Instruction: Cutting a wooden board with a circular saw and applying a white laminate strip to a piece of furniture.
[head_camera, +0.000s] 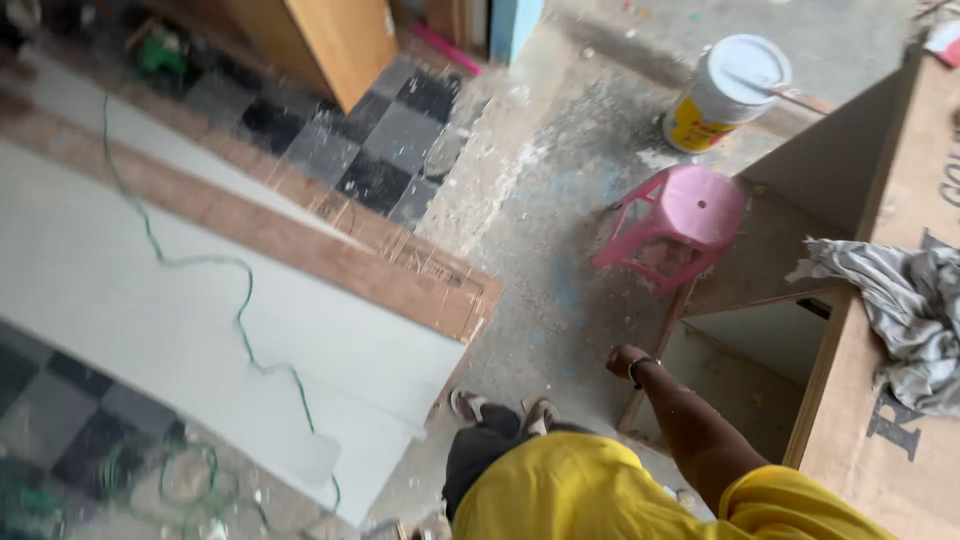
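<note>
One cabinet (845, 400), opening facing left

Your view is lit by soft, even daylight; shadows are faint. The white boards (200, 300) look pale and washed out. Motion blur softens the whole frame, worst on the green cable (240, 310) and the checkered floor (380, 150).

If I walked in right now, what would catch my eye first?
Probably the bright pink plastic stool on the dusty concrete floor, right of centre, with a white paint bucket behind it. Next, the person's right hand, closed in a fist beside the open plywood cabinet. A green cord snakes over pale boards on the left.
</note>
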